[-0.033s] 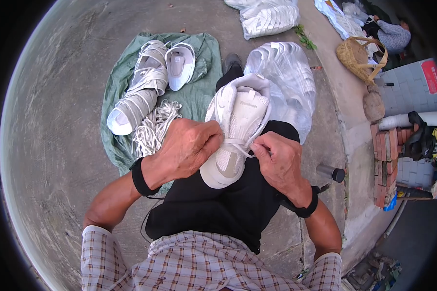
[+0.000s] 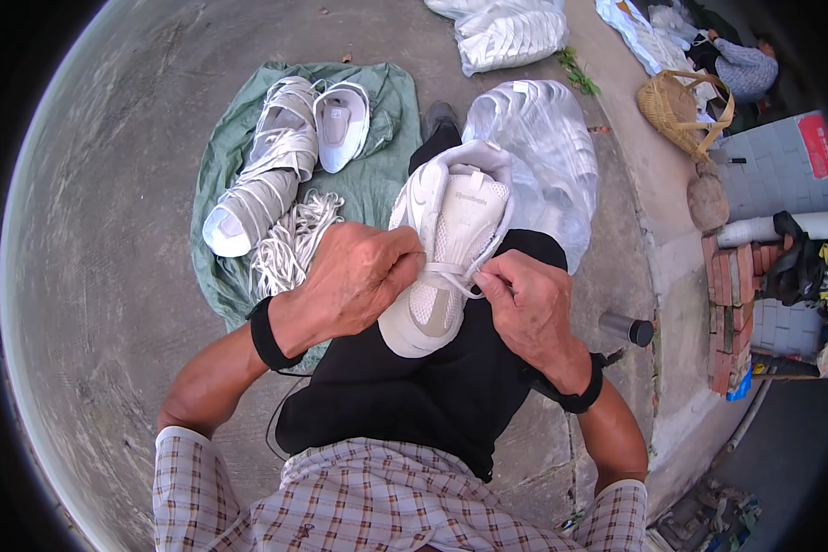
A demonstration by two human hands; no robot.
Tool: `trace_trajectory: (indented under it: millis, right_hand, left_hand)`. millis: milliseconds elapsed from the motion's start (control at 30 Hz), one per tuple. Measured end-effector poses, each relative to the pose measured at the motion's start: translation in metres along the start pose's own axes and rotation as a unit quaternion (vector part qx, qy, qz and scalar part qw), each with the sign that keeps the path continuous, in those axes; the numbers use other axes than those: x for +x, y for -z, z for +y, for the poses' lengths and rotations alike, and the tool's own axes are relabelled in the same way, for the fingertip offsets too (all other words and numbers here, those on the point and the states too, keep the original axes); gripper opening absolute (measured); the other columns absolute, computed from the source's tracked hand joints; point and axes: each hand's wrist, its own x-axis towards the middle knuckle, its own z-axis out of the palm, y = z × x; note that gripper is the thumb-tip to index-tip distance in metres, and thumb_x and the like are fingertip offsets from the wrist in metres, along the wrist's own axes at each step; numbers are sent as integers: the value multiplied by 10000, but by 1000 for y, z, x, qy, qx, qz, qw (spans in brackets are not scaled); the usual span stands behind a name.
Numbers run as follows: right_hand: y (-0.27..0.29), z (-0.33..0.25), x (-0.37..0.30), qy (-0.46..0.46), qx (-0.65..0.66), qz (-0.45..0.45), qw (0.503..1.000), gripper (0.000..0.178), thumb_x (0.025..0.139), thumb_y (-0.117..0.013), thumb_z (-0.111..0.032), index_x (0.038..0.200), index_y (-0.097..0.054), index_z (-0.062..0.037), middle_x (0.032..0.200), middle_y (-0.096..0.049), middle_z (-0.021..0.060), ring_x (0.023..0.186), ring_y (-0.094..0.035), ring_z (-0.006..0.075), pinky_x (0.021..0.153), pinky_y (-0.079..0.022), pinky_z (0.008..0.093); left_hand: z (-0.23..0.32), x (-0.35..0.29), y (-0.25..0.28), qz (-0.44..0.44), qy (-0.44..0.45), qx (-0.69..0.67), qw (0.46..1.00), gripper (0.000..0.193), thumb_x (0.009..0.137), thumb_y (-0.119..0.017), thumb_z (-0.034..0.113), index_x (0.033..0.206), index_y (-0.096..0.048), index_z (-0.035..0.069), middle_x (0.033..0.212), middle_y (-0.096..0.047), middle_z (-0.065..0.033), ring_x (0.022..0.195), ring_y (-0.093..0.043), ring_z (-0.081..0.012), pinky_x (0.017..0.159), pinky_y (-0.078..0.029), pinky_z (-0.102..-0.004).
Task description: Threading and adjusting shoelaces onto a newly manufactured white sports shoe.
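Note:
A white sneaker (image 2: 465, 221) with mesh panels rests on my black-trousered lap, its toe toward me and its opening away. Across the front of its tongue runs a white shoelace (image 2: 446, 270). My left hand (image 2: 350, 276) is closed in a pinch at the shoe's left edge, by the lace; the fingertips are partly hidden. On the other side, my right hand (image 2: 535, 304) pinches the lace between thumb and forefinger. A pile of loose white laces (image 2: 290, 247) lies left of the shoe on a green sheet (image 2: 391, 198).
Nested white shoes (image 2: 259, 202) and a single shoe (image 2: 342, 124) occupy the sheet. Clear plastic bags of white shoes (image 2: 547, 138) lie ahead. Toward the right are a dark bottle (image 2: 627, 327), bricks (image 2: 731, 313) and a wicker basket (image 2: 672, 115). Another person (image 2: 743, 69) sits far right.

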Motion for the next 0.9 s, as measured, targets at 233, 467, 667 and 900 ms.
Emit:
trace_trajectory:
  millis: [233, 467, 667, 900]
  right_hand:
    - [25, -15, 24, 206, -195, 10, 959, 217, 749, -744, -34, 907, -596, -22, 984, -571, 105, 1060, -578, 285, 903, -422, 465]
    - [27, 11, 36, 215, -104, -141, 961, 101, 788, -713, -38, 832, -624, -22, 906, -528, 100, 971, -528, 278, 849, -384, 450]
    - [17, -2, 37, 131, -117, -137, 975, 107, 821, -729, -110, 810, -658, -31, 863, -527, 80, 903, -502, 273, 841, -352, 395]
    - [16, -4, 47, -6, 82, -41, 996, 82, 838, -714, -60, 811, -649, -17, 828, -579, 87, 800, -560, 246, 762, -410, 378]
  left_hand:
    - [17, 25, 25, 105, -151, 174, 967, 232, 767, -802, 129, 959, -708, 37, 934, -684, -102, 1061, -630, -269, 876, -513, -416]
    - [1, 50, 34, -145, -245, 206, 936, 239, 727, -813, 160, 899, -711, 29, 979, -642, -56, 1065, -559, -258, 980, -437, -448]
    - [13, 50, 24, -154, -134, 173, 964, 114, 783, -764, 112, 723, -709, 33, 839, -565, -62, 953, -506, -237, 895, -368, -387]
    - [2, 43, 9, -54, 11, -95, 994, 133, 864, -752, 130, 846, -685, 17, 865, -570, -58, 935, -495, -228, 852, -398, -383]
